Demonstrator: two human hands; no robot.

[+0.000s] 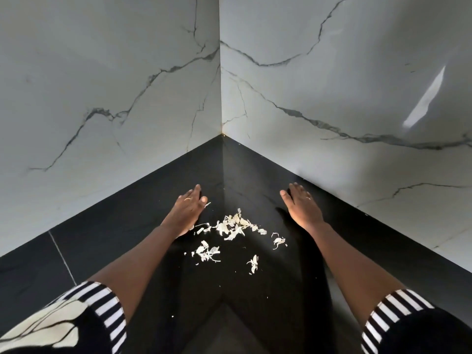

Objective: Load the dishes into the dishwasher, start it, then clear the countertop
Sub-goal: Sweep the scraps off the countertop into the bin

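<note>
On black glossy table [115, 238], left hand [187, 208], right hand [304, 208] flank pale papery scraps [233, 224], grips apart, empty. Clearing step; next, probably sweep scraps together.

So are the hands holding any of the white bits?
No, the left hand and right hand lie open on the black countertop, either side of the white bits, holding nothing.

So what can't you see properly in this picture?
1. Head view: the white scraps are too small to tell what they are.
2. Head view: anything under the left hand or right hand is hidden by the hands themselves.
3. Head view: the countertop front edge is covered by the striped sleeves and cut off at the bottom.
4. Head view: dishwasher and dishes lie outside the frame.
</note>
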